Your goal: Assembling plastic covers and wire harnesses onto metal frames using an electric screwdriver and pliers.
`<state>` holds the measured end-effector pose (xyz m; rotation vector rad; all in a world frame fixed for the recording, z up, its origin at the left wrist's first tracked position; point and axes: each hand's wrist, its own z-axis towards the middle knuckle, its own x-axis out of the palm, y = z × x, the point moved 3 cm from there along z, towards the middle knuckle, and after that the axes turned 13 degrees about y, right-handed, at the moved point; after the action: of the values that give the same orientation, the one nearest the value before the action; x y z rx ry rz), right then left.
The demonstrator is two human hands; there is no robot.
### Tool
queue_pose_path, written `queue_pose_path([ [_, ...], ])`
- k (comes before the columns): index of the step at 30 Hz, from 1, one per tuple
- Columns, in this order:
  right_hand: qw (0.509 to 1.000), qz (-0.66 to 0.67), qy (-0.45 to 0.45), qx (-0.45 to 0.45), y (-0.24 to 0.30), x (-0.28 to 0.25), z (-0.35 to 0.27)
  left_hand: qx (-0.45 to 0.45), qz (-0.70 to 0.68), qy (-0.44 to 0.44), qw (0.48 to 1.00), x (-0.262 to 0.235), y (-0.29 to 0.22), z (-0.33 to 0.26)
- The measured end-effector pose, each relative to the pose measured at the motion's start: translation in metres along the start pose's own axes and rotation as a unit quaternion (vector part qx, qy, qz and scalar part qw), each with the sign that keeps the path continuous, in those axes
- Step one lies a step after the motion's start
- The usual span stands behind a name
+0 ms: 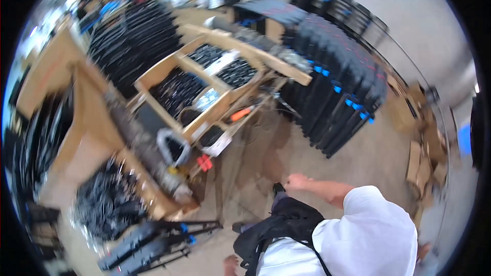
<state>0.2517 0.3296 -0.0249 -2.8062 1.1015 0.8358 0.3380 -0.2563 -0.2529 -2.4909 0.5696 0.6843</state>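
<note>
Fingers (292, 180) off wooden tray (211, 114); black parts (171, 89) inside.

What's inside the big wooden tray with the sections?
The wooden tray holds heaps of small black parts, and something pale lies in one section, too blurred to name. Whatever is under the heaps is covered, so I can't see it.
</note>
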Motion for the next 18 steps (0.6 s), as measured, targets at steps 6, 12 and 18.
queue_pose_path([
  [6, 0.827, 0.326, -0.453, 0.066, -0.303, -0.146, -0.053, 0.017, -0.200, -0.033, 0.979, -0.163, -0.057, 0.121],
  [12, 0.557, 0.353, -0.718, 0.221, -0.568, -0.285, -0.148, -0.047, -0.520, -0.072, 0.850, -0.282, -0.154, 0.193],
  [18, 0.695, 0.406, -0.579, 0.135, -0.661, -0.352, -0.129, 0.003, -0.382, -0.090, 0.920, -0.408, -0.349, 0.306],
])
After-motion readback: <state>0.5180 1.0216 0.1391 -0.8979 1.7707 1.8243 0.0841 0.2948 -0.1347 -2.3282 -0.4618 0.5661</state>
